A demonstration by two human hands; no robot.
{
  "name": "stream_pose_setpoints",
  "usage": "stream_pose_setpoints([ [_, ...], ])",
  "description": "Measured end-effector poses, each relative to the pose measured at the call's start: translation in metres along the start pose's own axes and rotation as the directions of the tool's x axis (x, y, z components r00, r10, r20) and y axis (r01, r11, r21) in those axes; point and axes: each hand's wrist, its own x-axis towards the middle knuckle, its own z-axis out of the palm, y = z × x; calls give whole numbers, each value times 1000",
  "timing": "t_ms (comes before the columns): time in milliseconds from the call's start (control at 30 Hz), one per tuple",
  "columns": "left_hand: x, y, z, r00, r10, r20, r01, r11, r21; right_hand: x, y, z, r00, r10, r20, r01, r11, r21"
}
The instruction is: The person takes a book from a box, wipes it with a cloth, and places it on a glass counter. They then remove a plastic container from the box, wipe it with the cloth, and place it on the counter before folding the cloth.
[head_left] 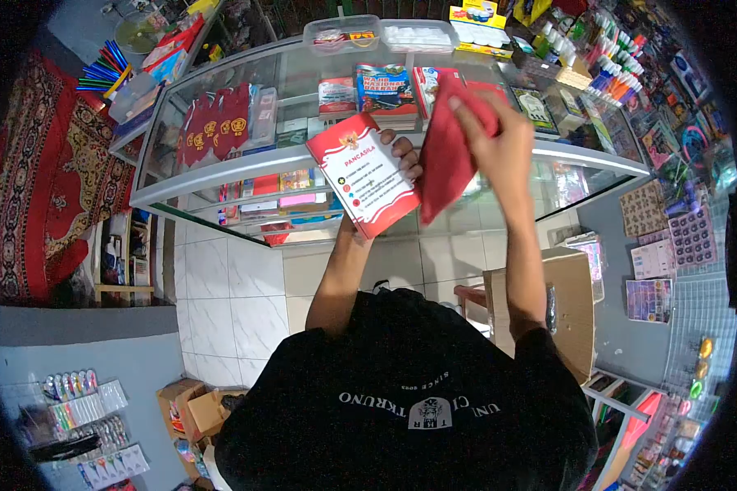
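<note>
My left hand (403,155) is closed around a red and white booklet (367,176) headed "PANCASILA", with its fingers curled over the right edge and its palm hidden behind. To the right, my right hand (506,135) pinches a piece of red cloth (444,159) between thumb and fingers. The cloth hangs down, slightly blurred, close to the booklet's right edge. Both hands are above the front edge of a glass display case (303,155). Inside the case, beyond the hands, lie books, among them a blue and red one (382,86) titled "WAJIB NASIONAL DAERAH".
Dark red items with yellow emblems (214,123) lie in the case at left. Plastic containers (342,34) and a yellow box (481,29) stand on top, with bottles and markers (618,69) at right. A cardboard box (561,307) stands by my right arm.
</note>
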Motion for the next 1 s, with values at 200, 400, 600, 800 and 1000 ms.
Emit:
stream_pose_setpoints([
  [200, -4, 8, -5, 995, 85, -59, -87, 996, -27, 58, 33, 1, 959, -166, -230, 103, 959, -264],
  [400, -1, 6, 14, 984, 128, -121, -128, 992, 9, 9, 98, 80, 967, -246, 75, 246, 801, -546],
  [600, 3, 10, 17, 989, 129, -68, -125, 991, 54, 5, 85, 78, 958, -235, 165, 279, 899, -339],
  [800, 9, 11, 17, 994, 109, 11, -110, 989, 98, -5, -2, 25, 922, -340, 183, 306, 933, 191],
  [1000, 12, -5, 48, 986, 80, -145, -86, 996, -35, -43, -45, 9, 824, -444, 352, 295, 867, 401],
])
